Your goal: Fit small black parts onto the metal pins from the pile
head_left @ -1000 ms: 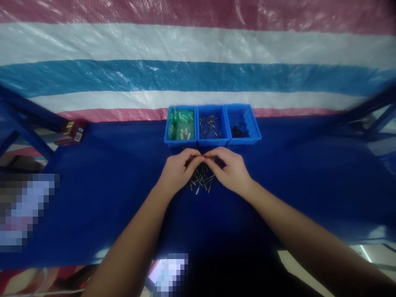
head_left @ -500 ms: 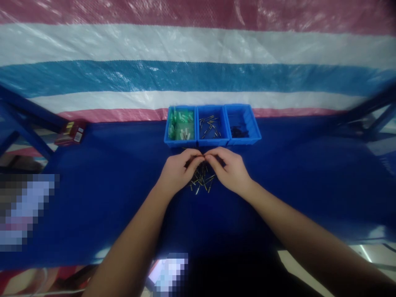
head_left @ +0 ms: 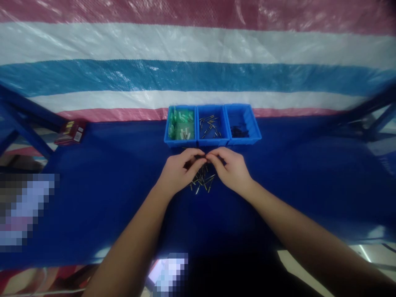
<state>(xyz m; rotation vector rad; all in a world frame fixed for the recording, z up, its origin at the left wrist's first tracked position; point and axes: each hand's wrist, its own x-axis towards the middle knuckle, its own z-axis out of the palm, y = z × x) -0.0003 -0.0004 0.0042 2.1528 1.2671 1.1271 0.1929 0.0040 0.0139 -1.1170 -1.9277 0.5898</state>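
My left hand [head_left: 180, 168] and my right hand [head_left: 232, 168] meet at the fingertips, thumb and fingers of each pinched together. What they hold between them is too small and too hidden to name. Beneath and just in front of my fingers, a loose pile of thin metal pieces [head_left: 202, 181] lies on the blue table [head_left: 123, 165], partly covered by my hands. Right behind my hands, three blue bins stand side by side: the left bin [head_left: 180, 143] holds green bags and small pale pieces, the middle bin [head_left: 213, 142] thin metal pieces, the right bin [head_left: 252, 134] small dark pieces.
A red box [head_left: 71, 132] sits at the table's back left. A striped sheet [head_left: 198, 76] hangs behind the table. Blue frame posts [head_left: 27, 119] rise at both sides. A blurred-out bright screen [head_left: 170, 272] shows below the near edge.
Both hands have shifted very slightly to the right at the fingertips, which stay together. The bins and the pile look unchanged.
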